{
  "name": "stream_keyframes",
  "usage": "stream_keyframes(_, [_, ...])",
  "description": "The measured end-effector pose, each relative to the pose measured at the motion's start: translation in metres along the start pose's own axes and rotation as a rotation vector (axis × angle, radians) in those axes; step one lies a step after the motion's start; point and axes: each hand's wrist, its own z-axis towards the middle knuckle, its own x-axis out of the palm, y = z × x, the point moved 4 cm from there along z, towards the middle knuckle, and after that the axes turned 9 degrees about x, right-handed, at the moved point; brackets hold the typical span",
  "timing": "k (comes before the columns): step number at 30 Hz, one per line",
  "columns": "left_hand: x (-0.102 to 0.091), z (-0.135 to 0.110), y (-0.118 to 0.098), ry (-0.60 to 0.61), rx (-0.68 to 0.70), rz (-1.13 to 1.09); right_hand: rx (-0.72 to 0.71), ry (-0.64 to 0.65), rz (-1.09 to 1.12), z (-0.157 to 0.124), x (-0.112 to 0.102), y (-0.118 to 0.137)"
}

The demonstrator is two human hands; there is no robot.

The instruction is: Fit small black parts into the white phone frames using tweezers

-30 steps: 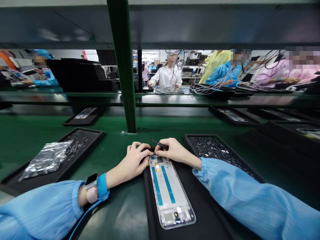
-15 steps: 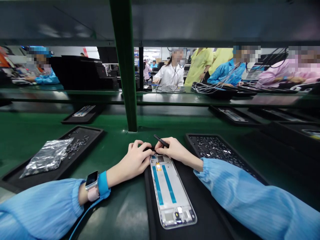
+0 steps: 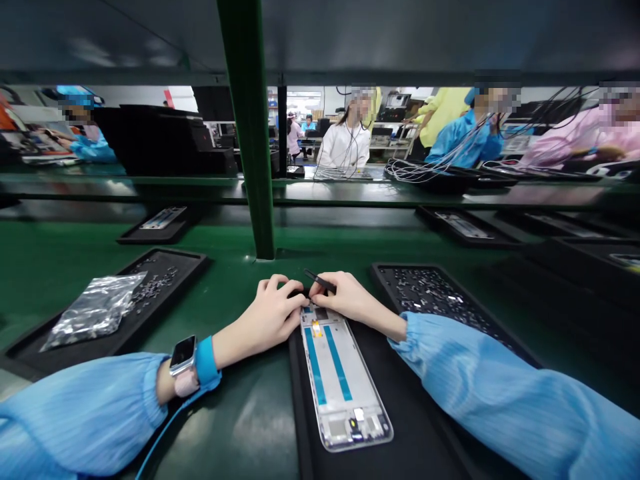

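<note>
While the right hand grasps a slim black tool, the left hand touches the far end of a flat, silver, blue-striped phone frame on a black rectangular tray, its grip unclear; slack fingers could let the frame skew

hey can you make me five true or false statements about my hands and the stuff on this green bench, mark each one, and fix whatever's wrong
1. The right hand holds a slim black tool. True.
2. The left hand rests on the plastic bag. False: it is at the far end of the phone frame; the bag lies in a black tray to the left.
3. Two blue strips run along the phone frame. True.
4. The watch is on the right wrist. False: it is on the left wrist.
5. The wearer's sleeves are light blue. True.
</note>
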Motion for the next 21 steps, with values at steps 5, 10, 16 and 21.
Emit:
stream_keyframes(5, [0.003,-0.001,0.007,-0.038,-0.008,-0.143,-0.035,-0.081,0.005,-0.004,-0.006,0.004])
stream_keyframes(10, [0.007,-0.003,0.013,-0.146,-0.028,-0.321,-0.005,-0.311,0.269,-0.01,-0.025,0.004])
stream_keyframes(16, [0.005,-0.003,0.011,-0.163,-0.036,-0.348,0.051,-0.133,0.467,-0.004,-0.011,-0.013])
stream_keyframes(21, [0.006,-0.003,0.01,-0.169,-0.046,-0.355,-0.051,-0.109,0.348,-0.006,-0.003,-0.008])
